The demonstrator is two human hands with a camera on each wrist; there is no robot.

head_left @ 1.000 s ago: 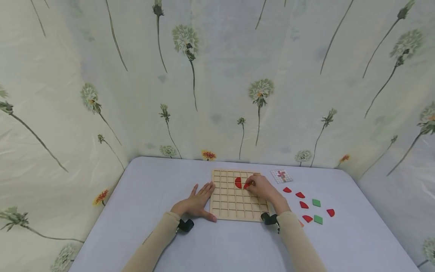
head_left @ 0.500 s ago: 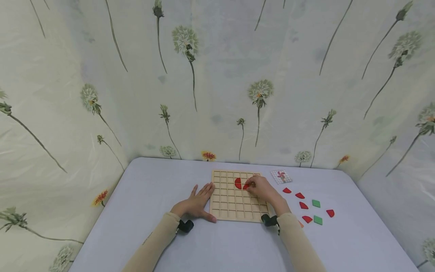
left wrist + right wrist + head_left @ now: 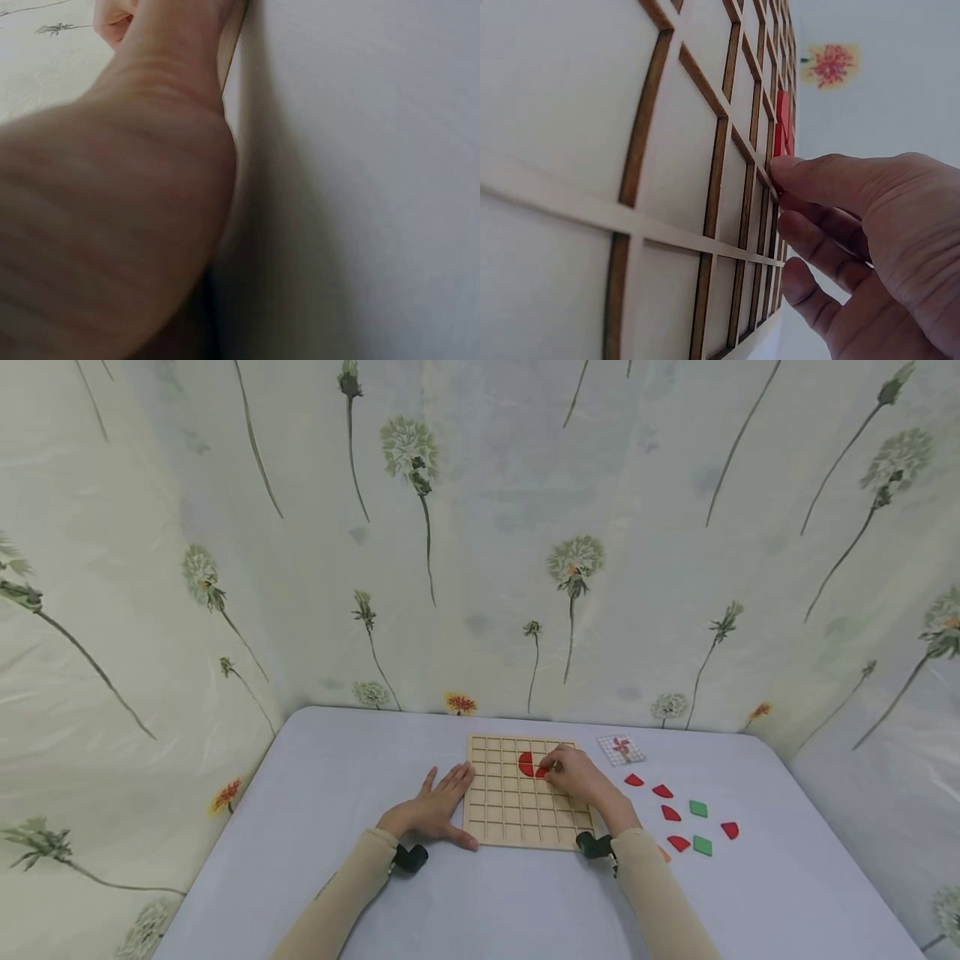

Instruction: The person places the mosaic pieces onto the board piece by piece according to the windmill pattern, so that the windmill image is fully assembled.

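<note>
Red piece (image 3: 541, 772), flat, partly hidden

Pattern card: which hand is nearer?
Right: the right hand is left of the pattern card, over the wooden grid board; the left hand lies farther left, at the board's edge.

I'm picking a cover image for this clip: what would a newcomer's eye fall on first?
Probably the two red pieces on the gridded board, with the right hand holding another red piece just right of them. The large printed dandelions on the backdrop behind the table would likely compete. Next might come the loose red and green pieces scattered right of the board.
</note>
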